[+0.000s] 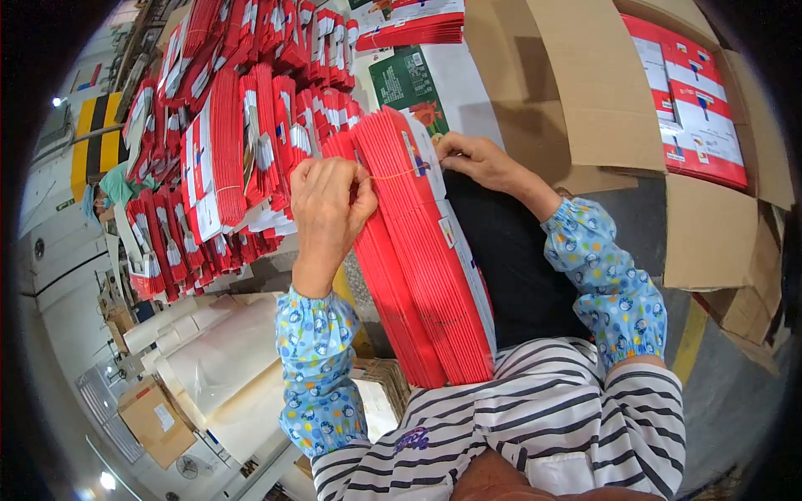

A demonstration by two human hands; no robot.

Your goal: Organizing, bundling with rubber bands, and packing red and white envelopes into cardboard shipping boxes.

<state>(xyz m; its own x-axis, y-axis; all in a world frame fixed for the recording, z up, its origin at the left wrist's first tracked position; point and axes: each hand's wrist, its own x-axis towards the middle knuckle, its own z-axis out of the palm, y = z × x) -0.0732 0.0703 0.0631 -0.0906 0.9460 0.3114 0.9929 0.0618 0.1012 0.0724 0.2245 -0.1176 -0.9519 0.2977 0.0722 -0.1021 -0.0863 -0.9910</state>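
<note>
- Red stack [418, 250] of flat folded cartons stands on edge against the person's lap, leaning slightly left; its lower end meets the striped shirt.
- Left hand [327, 204] closed, fingertips pinching a thin yellow band [393, 175] at the stack's left top edge.
- Right hand [478, 159] closed on the band's other end, at the stack's top right corner; band is taut across the top.
- Fingertips of the right hand hidden behind the stack; exact grip not resolvable.
- Both forearms in blue patterned sleeve covers.
- Left: a pile of bundles [234, 134] of the same red cartons, overlapping, count unreadable.
- Upper right: open cardboard box [610, 92] holding red-and-white cartons, partly cut off by the fisheye rim.
- Lower left: pale rolls [217, 351] and a small brown box [154, 417].
- Floor grey, with yellow-black striping at far left; rim dark, distorted.
</note>
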